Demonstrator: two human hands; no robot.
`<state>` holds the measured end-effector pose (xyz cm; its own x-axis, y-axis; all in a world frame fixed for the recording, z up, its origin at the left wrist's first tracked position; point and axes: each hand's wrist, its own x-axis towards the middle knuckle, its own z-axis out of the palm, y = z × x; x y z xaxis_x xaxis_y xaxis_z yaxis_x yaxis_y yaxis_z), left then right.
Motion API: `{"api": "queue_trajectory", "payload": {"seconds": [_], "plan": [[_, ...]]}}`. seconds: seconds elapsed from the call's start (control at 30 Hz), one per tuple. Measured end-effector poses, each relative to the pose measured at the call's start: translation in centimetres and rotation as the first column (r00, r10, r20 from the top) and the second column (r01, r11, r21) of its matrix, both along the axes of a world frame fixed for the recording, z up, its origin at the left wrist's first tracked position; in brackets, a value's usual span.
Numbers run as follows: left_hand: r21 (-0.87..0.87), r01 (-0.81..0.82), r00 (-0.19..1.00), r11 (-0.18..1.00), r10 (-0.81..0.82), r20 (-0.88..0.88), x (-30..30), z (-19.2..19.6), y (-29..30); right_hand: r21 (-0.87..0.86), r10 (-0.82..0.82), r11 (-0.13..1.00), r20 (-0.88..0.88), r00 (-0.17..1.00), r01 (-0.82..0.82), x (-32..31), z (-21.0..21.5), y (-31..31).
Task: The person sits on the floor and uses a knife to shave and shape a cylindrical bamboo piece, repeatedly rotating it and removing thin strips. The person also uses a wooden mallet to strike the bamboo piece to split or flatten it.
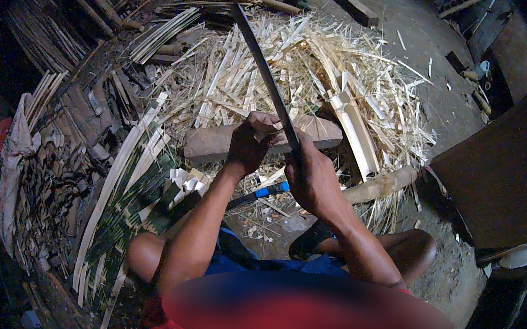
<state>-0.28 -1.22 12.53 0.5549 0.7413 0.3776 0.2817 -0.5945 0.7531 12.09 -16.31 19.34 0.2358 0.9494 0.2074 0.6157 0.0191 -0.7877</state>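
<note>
My right hand [314, 175] is closed round the near end of a machete [262, 65]. Its long dark blade points away and to the left. My left hand [250, 145] is beside the blade's lower part, fingers curled and pinched together; what they hold, if anything, is too small to make out. Beneath both hands lies a thick brownish block [208, 144], set crosswise. Closer to my body, a tool with a blue and black handle [271, 190] rests on the ground between my legs.
A wide heap of pale shavings [252, 86] spreads beyond the block, with a split bamboo piece [358, 136] at its right. Green and pale bamboo strips [122, 175] lie to my left. A short log [380, 184] sits right of my hands, and a brown panel [488, 169] stands farther right.
</note>
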Motion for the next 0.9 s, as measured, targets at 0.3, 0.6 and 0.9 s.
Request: {"api": "queue_trajectory", "payload": {"seconds": [0.3,0.6,0.9], "plan": [[-0.016,0.108,0.987,0.994,-0.106,0.119,0.0,-1.6,0.4,-0.011,-0.005,1.000,-0.045,0.999,0.005,0.2,0.1,0.0],[-0.101,0.085,0.988,0.991,-0.097,-0.122,-0.3,-0.9,1.2,-0.073,0.015,0.997,-0.070,0.997,-0.020,0.7,1.4,0.2],[-0.013,-0.038,0.984,0.999,0.040,0.176,0.8,-4.6,2.5,-0.037,0.015,0.999,0.246,0.969,-0.006,3.0,6.7,1.3]]}}
